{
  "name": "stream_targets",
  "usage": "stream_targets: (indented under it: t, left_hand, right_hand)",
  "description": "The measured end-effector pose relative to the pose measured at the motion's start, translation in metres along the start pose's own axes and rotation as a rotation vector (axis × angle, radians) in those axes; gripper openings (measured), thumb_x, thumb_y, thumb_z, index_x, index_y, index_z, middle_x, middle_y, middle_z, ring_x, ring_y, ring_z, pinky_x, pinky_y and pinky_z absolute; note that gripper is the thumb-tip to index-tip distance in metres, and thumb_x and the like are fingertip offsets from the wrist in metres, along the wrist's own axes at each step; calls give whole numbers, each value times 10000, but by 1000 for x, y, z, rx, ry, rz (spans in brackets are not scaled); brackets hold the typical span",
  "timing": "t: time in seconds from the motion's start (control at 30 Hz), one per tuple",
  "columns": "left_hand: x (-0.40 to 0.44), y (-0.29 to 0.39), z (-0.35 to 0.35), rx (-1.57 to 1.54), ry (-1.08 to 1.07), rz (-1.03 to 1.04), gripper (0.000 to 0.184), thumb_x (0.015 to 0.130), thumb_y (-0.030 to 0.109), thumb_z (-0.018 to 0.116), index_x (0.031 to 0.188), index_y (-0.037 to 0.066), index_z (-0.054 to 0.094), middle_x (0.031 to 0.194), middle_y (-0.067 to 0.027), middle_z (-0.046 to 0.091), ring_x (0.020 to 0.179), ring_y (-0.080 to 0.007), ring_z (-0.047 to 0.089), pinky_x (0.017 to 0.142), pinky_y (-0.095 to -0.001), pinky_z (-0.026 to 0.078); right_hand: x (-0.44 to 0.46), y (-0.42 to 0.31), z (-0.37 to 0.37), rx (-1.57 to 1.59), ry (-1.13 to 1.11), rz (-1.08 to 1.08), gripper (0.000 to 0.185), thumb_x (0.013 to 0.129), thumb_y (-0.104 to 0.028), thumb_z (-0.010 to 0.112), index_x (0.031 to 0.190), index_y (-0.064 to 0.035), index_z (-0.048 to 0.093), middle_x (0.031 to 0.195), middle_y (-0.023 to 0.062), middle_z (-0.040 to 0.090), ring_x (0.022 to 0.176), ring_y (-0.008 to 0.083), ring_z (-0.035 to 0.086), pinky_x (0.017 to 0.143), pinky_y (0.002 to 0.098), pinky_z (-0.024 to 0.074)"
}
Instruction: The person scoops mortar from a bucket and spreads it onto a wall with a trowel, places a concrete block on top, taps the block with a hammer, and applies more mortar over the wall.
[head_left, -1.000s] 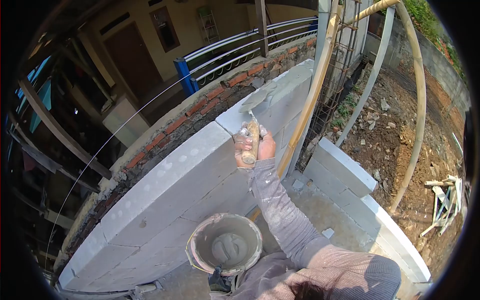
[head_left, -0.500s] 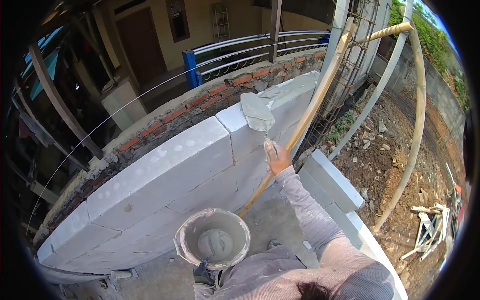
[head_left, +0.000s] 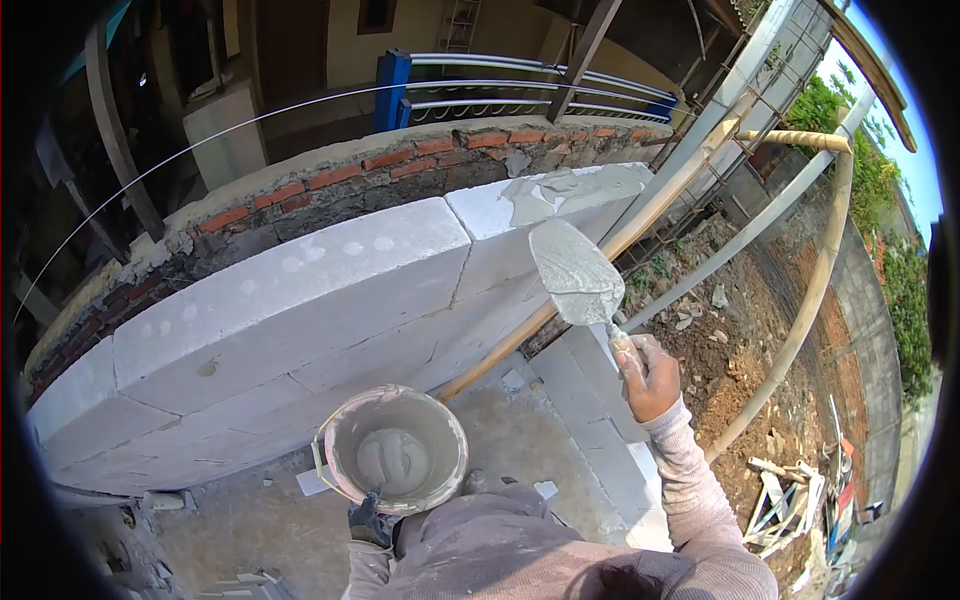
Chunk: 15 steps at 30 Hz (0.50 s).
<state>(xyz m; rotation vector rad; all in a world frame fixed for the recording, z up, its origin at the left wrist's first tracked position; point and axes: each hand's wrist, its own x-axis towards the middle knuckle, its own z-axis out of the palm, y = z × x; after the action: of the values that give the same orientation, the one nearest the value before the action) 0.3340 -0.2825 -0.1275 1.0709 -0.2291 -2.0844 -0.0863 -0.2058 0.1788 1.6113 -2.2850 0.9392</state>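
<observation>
In my right hand (head_left: 652,378) is a trowel (head_left: 577,272), gripped by its handle. Its broad blade is coated with grey mortar and is held up in front of the wall's right end. Wet mortar (head_left: 585,190) lies spread on top of the pale block wall (head_left: 300,265) there. My left hand (head_left: 370,522), in a dark glove, grips the near rim of a bucket (head_left: 455,440). Some mortar (head_left: 393,460) sits in the bottom of the bucket. Most of the left-hand fingers are hidden.
A bamboo pole (head_left: 500,358) leans across the wall's right end. Behind the wall runs an old brick wall (head_left: 330,178) with a metal railing (head_left: 490,88). More blocks (head_left: 590,385) stand at the right, beside rubble and soil (head_left: 745,350). A thin line (head_left: 240,125) crosses the upper left.
My right hand has drawn the trowel away from the wall top, down and to the right. More of the spread mortar shows. The camera view has turned; my left hand stays at the bucket.
</observation>
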Motion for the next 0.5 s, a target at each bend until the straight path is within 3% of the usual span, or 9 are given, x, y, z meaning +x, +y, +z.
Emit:
stream_targets:
  t: [0.03, 0.1, 0.13, 0.17, 0.2, 0.3, 0.33, 0.4, 0.5]
  left_hand:
    - [2, 1, -5, -4, -17, -16, 450, 912, 85, 567, 1347, 56, 454, 1256, -152, 564, 1106, -322, 604, 915, -492, 569]
    - [13, -5, -19, -15, -29, -29, 471, 911, 73, 568, 1365, 71, 442, 1259, -151, 562, 1107, -322, 601, 908, -493, 571]
    - [17, -4, -21, -25, -21, -56, 494, 889, 40, 582, 1363, 73, 445, 1245, -146, 563, 1079, -318, 611, 874, -496, 584]
    - [23, -2, -26, -34, -13, -79, 520, 867, 7, 596, 1361, 74, 448, 1232, -142, 564, 1050, -314, 621, 839, -499, 597]
    - [32, -7, -38, -38, -21, -107, 543, 857, -9, 601, 1368, 82, 442, 1242, -135, 557, 1057, -312, 615, 852, -507, 588]
    - [33, -2, -43, -21, -72, -100, 554, 855, -14, 603, 1373, 89, 435, 1247, -133, 552, 1066, -320, 608, 859, -517, 580]
    - [37, -4, -53, -12, -92, -105, 507, 881, -2, 572, 1367, 59, 440, 1245, -171, 568, 1054, -347, 626, 880, -507, 579]
    - [38, -4, -61, -18, -66, -106, 533, 869, -5, 586, 1374, 76, 433, 1246, -159, 557, 1060, -347, 614, 867, -522, 577]
    - [37, 2, -68, -46, -36, -128, 558, 857, -4, 601, 1378, 92, 428, 1245, -150, 546, 1059, -347, 606, 849, -537, 577]
  right_hand:
    - [18, -6, -14, 38, -60, 225, 197, 892, -166, 637, 971, 11, 604, 689, 162, 613, 605, 276, 641, 583, 363, 481]
    - [67, 9, -28, -217, -3, 94, 261, 858, -139, 665, 1025, -3, 518, 796, 209, 647, 746, 428, 634, 656, 441, 498]
    - [92, 24, -31, -348, -5, 64, 308, 841, -153, 677, 1073, -22, 522, 802, 215, 654, 774, 444, 638, 680, 481, 505]
    - [119, 38, -30, -503, -38, 144, 316, 843, -176, 664, 1100, -40, 540, 879, 209, 662, 846, 425, 648, 728, 492, 516]
    - [141, 43, -30, -681, -69, 80, 320, 852, -204, 646, 1121, -57, 552, 970, 182, 669, 920, 393, 652, 788, 485, 527]
    - [189, 56, -23, -870, -204, 105, 290, 856, -181, 618, 1112, -51, 572, 1024, 192, 656, 926, 401, 644, 820, 481, 525]
    - [197, 57, -23, -876, -200, 102, 290, 856, -181, 618, 1112, -51, 572, 1024, 192, 656, 926, 401, 644, 820, 481, 525]
    - [204, 54, -20, -989, -345, 50, 315, 842, -206, 645, 1117, -72, 572, 1040, 148, 649, 915, 350, 661, 797, 455, 546]
    - [182, 34, -18, -906, -311, -62, 319, 851, -198, 634, 1137, -68, 575, 1022, 139, 639, 886, 342, 665, 758, 436, 555]
